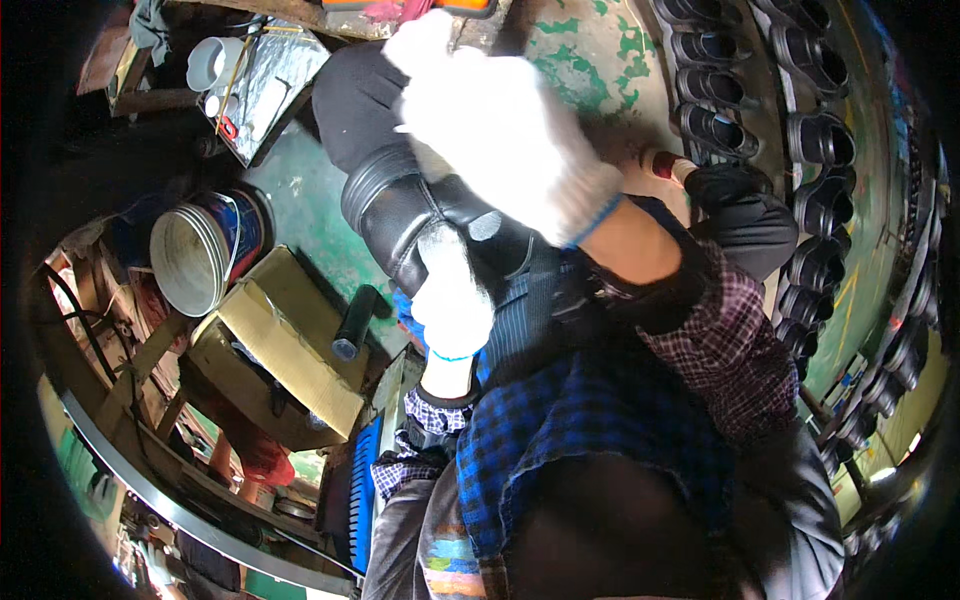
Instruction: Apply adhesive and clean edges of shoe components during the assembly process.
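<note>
White-gloved hands work over a black leather piece (385, 225) at a person's lap.
The left hand (452, 310) lies against the piece's near edge, fingers pointing forward, their grip lost in glare; the right hand (510, 135) is above it, blurred and overexposed, so how far its fingers open, or what they hold, cannot be told. Black shoes (822, 138) line the right; a bucket (238, 225) stands left.
</note>
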{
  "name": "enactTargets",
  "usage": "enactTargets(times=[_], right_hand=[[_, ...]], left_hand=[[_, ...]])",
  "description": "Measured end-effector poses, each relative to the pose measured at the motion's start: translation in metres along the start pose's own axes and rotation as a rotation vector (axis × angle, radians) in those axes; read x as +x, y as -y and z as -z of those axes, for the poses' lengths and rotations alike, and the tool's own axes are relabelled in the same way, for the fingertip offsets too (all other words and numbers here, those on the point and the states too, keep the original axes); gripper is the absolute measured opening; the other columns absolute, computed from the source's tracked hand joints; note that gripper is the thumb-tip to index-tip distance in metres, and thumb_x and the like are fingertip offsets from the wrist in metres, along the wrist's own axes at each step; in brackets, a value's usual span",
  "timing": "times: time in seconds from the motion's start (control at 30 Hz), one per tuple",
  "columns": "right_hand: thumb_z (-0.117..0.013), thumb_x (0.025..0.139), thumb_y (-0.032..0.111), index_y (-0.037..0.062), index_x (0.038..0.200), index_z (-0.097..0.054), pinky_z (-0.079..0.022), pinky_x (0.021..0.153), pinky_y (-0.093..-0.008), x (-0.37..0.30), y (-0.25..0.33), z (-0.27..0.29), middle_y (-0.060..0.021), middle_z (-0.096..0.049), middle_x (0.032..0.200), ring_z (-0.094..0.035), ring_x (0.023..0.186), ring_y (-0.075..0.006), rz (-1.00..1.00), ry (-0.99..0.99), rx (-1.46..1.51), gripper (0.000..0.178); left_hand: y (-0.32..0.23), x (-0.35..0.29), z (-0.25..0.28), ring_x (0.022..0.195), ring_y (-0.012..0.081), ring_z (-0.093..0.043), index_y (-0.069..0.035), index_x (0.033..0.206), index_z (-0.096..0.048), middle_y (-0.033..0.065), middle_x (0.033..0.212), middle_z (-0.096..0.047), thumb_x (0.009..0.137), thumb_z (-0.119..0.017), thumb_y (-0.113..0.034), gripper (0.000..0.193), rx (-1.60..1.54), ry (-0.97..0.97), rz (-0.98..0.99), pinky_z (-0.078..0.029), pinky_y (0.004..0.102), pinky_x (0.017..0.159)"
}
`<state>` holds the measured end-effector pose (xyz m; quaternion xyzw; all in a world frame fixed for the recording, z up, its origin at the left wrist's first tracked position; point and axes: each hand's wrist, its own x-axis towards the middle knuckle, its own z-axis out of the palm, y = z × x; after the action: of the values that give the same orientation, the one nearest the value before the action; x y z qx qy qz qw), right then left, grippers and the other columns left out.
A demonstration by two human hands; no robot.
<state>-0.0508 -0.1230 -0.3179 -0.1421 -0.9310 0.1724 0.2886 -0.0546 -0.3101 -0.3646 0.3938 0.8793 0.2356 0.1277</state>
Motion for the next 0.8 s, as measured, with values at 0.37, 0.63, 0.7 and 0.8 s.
enactTargets(times=[0.37, 0.63, 0.7, 0.8], right_hand=[[-0.053, 0.084, 0.017, 0.0026, 0.095, -0.058, -0.049, 0.057, -0.0328, -0.039, 0.039, 0.055, -0.0089, -0.059, 0.079, -0.058, 0.065, -0.0202, -0.324, 0.403, 0.269, 0.018], [-0.065, 0.076, 0.014, 0.0041, 0.094, -0.063, -0.048, 0.064, -0.0331, -0.014, 0.019, 0.040, -0.0063, -0.060, 0.085, -0.058, 0.077, -0.0201, -0.013, 0.209, 0.066, 0.021], [-0.062, 0.078, 0.015, 0.0050, 0.091, -0.063, -0.047, 0.058, -0.0335, -0.020, 0.031, 0.041, -0.0094, -0.060, 0.082, -0.058, 0.070, -0.0226, -0.092, 0.218, 0.209, 0.016], [-0.060, 0.078, 0.017, 0.0070, 0.092, -0.063, -0.046, 0.054, -0.0343, -0.035, 0.048, 0.056, -0.0086, -0.059, 0.080, -0.058, 0.065, -0.0250, -0.317, 0.475, 0.327, 0.018]], left_hand=[[0.002, -0.002, 0.011, 0.099, 0.0352, -0.057, 0.006, 0.124, -0.047, 0.0244, 0.115, -0.055, 0.078, -0.053, -0.004, 0.047, -0.149, 0.141, 0.057, -0.047, 0.0372, 0.084], [0.029, -0.011, -0.022, 0.090, 0.0307, -0.062, 0.004, 0.120, -0.051, 0.0214, 0.108, -0.061, 0.083, -0.051, -0.006, 0.038, -0.039, -0.078, -0.104, -0.050, 0.0339, 0.078], [0.000, -0.004, 0.000, 0.095, 0.0325, -0.062, 0.006, 0.120, -0.051, 0.0239, 0.111, -0.059, 0.078, -0.055, -0.003, 0.043, -0.064, -0.015, -0.125, -0.051, 0.0339, 0.081], [0.001, -0.007, -0.001, 0.092, 0.0287, -0.062, 0.002, 0.117, -0.054, 0.0188, 0.106, -0.063, 0.082, -0.055, -0.005, 0.036, -0.127, -0.041, -0.085, -0.050, 0.0337, 0.080]])
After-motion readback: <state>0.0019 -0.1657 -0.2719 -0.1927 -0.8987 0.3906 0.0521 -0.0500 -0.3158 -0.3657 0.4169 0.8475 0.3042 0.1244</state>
